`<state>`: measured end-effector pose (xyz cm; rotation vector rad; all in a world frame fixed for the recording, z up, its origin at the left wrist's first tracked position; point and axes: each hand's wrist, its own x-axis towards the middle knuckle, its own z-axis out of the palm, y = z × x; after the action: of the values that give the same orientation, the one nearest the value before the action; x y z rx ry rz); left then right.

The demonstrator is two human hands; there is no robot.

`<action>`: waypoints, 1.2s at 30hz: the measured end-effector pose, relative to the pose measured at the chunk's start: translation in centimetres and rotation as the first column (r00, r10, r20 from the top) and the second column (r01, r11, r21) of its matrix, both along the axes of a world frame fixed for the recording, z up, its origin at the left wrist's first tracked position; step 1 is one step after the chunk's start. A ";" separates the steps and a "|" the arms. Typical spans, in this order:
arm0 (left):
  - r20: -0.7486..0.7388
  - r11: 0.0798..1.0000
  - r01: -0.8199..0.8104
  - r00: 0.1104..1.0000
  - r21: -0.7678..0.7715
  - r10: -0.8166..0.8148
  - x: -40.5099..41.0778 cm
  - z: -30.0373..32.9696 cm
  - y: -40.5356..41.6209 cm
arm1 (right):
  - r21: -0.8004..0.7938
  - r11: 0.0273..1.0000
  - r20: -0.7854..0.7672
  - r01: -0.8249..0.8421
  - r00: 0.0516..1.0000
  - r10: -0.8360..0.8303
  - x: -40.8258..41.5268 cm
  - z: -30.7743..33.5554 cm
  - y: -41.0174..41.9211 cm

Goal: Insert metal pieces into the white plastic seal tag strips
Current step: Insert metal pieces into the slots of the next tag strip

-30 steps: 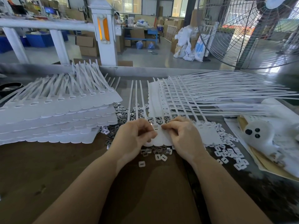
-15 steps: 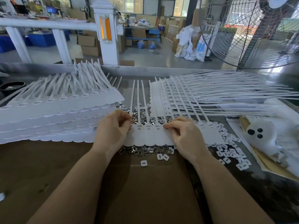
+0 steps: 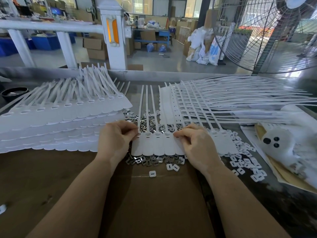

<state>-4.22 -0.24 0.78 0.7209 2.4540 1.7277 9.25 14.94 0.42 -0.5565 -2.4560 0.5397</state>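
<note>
A white strip of joined seal tags [image 3: 155, 146] lies flat in front of me on a heap of small metal pieces [image 3: 145, 125], its thin tails pointing away. My left hand [image 3: 115, 141] pinches the strip's left end near the first tag's slot. My right hand [image 3: 195, 145] pinches the right end, fingers curled over the tag heads. More metal pieces [image 3: 151, 161] poke out below the strip's near edge.
A tall stack of tag strips [image 3: 56, 121] fills the left. Another pile of strips with long tails [image 3: 223, 103] spreads to the right. Loose white plastic clips [image 3: 247, 162] scatter at right beside a white glove [image 3: 281, 143]. A black bowl [image 3: 13, 94] sits far left. A big fan [image 3: 267, 35] stands behind.
My left hand has slid from the strip's middle to its left end, uncovering the row of tags. The right hand has stayed at the right end.
</note>
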 end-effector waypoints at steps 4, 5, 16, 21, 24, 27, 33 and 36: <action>0.006 0.998 -0.049 0.999 0.045 0.049 0.0 0.0 0.1 | -0.002 1.000 0.001 -0.005 1.000 0.005 0.1 0.0 0.0; 0.016 0.997 -0.050 0.999 0.057 0.049 0.0 0.0 0.1 | 0.001 1.000 0.001 -0.005 1.000 0.005 0.0 0.0 0.0; 0.003 0.999 -0.039 0.999 -0.015 0.039 -0.1 -0.3 0.6 | 0.055 0.998 0.006 0.011 1.000 -0.011 0.1 0.1 0.1; -0.048 0.993 -0.056 0.998 -0.103 0.052 0.0 -0.2 0.7 | 0.042 0.999 -0.004 0.006 1.000 -0.006 0.2 0.1 0.0; -0.059 0.990 -0.053 0.997 -0.133 0.046 0.0 -0.1 0.7 | 0.040 0.999 -0.016 0.005 1.000 -0.004 0.4 0.1 -0.1; -0.065 0.989 -0.056 0.997 -0.138 0.047 0.1 0.0 0.7 | 0.039 0.999 -0.015 0.007 1.000 -0.006 0.3 0.1 -0.1; -0.125 0.985 -0.069 0.991 -0.161 0.049 0.3 0.0 0.6 | 0.032 0.999 -0.020 0.010 1.000 -0.009 0.3 0.0 -0.1; -0.157 0.978 -0.089 0.986 -0.189 0.059 0.2 -0.1 0.4 | 0.026 1.000 -0.023 0.011 1.000 -0.010 0.3 0.0 -0.1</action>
<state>-4.02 0.17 0.68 0.7740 2.7360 1.4745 9.57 14.85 0.47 -0.5496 -2.4333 0.5068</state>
